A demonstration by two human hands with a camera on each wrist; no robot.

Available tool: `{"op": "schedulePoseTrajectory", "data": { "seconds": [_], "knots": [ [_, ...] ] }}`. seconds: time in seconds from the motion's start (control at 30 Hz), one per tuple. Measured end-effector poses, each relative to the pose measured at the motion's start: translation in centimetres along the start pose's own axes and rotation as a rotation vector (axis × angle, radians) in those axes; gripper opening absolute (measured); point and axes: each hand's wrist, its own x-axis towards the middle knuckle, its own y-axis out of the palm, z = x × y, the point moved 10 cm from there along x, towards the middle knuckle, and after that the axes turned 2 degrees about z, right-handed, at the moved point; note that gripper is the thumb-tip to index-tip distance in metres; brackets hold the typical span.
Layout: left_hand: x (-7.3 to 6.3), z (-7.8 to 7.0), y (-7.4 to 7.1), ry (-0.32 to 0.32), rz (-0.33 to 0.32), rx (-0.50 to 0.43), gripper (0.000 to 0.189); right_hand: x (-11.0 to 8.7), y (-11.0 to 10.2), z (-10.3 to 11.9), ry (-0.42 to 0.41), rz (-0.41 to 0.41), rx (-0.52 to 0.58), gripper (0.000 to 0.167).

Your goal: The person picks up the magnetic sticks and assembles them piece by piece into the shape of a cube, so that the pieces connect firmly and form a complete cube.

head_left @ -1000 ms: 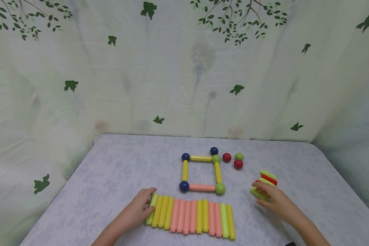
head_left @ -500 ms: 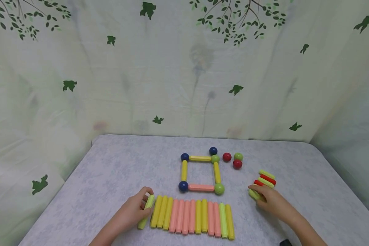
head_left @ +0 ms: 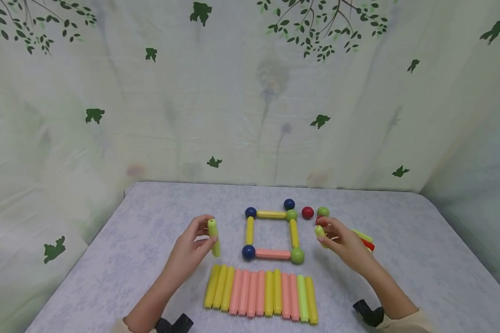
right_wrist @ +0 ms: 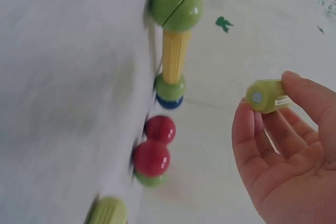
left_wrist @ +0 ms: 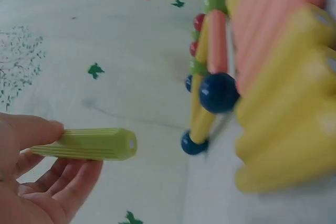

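My left hand [head_left: 190, 245] pinches a light green magnetic rod [left_wrist: 100, 144], raised above the table left of a square frame. On the frame's right, my right hand [head_left: 346, 241] grips a shorter light green magnetic rod [right_wrist: 268, 96] between thumb and fingers, with a metal disc showing at its end. The square lies flat: a pink rod [head_left: 273, 254] in front, yellow rods [head_left: 250, 231] on its other sides, and two blue balls [head_left: 248, 252] and two green balls [head_left: 297, 255] at the corners.
A row of longer yellow, pink and green rods [head_left: 261, 293] lies along the front. Behind the right hand are short green and red rods [head_left: 363, 235], partly hidden. Loose balls, including a red ball [head_left: 307, 212] and a blue ball [head_left: 289, 204], sit at the back right.
The left hand has taken the green rod from the row's left end and lifted it. My right hand has picked up a short green rod from the right pile and moved left and up.
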Motion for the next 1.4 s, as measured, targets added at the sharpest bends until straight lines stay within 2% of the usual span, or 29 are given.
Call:
{"op": "schedulePoseTrajectory", "data": {
  "seconds": [0.13,0.3,0.43,0.57,0.67,0.8,0.93,1.07,1.23,1.4],
  "knots": [
    [1.8,-1.8,1.1,0.054,-0.015,-0.135,0.043,1.4,0.9,1.3,-0.042,-0.035,0.05,0.035],
    [3.4,-2.5,3.2,0.029,-0.003,-0.33,0.042,2.8,2.9,1.9,-0.043,-0.021,0.081,0.029],
    [4.4,-2.3,4.9,-0.009,0.0,-0.46,0.04,3.4,4.4,1.6,-0.013,0.029,0.096,0.026],
    [5.3,-1.8,6.6,-0.043,0.004,-0.577,0.04,3.6,5.9,0.8,0.041,0.116,0.076,0.024],
    [5.9,-1.5,7.7,-0.048,0.009,-0.657,0.04,3.6,6.5,0.6,0.073,0.152,0.053,0.023],
    [6.2,-1.2,8.9,-0.05,0.002,-0.735,0.04,3.8,6.7,1.2,0.052,0.167,0.041,0.021],
    [6.2,-0.9,10.4,-0.066,0.018,-0.757,0.04,3.9,6.9,2.3,-0.016,0.194,0.024,0.019],
    [6.1,-0.5,11.8,-0.08,0.054,-0.72,0.04,4.0,7.2,2.4,-0.042,0.203,-0.007,0.019],
    [5.8,-0.4,12.2,-0.066,0.06,-0.682,0.04,4.0,7.4,2.4,-0.049,0.19,-0.03,0.02],
    [5.8,-0.4,12.3,-0.069,0.072,-0.681,0.043,3.8,7.3,2.4,-0.061,0.163,0.02,0.023]
  ]
}}
